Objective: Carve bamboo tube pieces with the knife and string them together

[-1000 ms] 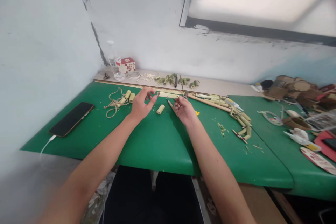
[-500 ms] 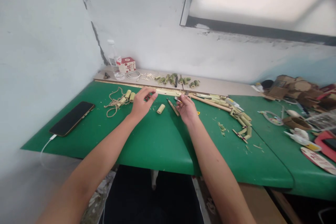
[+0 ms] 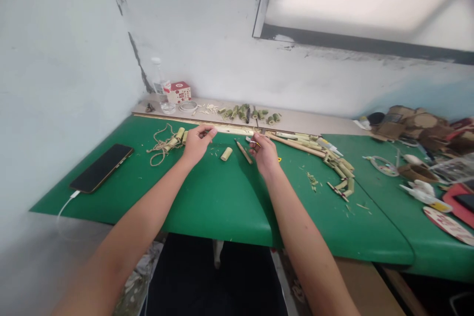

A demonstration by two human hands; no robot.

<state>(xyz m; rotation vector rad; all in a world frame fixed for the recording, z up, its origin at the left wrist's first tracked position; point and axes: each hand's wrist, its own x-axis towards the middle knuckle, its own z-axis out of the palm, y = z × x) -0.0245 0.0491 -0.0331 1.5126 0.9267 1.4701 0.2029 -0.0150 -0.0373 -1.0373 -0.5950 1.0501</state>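
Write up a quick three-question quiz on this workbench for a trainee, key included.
1. True or false: in the picture, the short, pale-green bamboo tube lies left of the slim brown stick with a dark tip.
2. Which thing has a white plug in its end?
A) clear plastic bottle
B) black rectangular phone
C) red-and-white patterned box
3. Fill in: the tangled beige cord lies nearest the ____.

Key: 1. True. 2. B. 3. Left grip.

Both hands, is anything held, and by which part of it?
The right hand holds what looks like a small knife, apparently by its handle. Whether the left hand grips the pale stick cannot be told.
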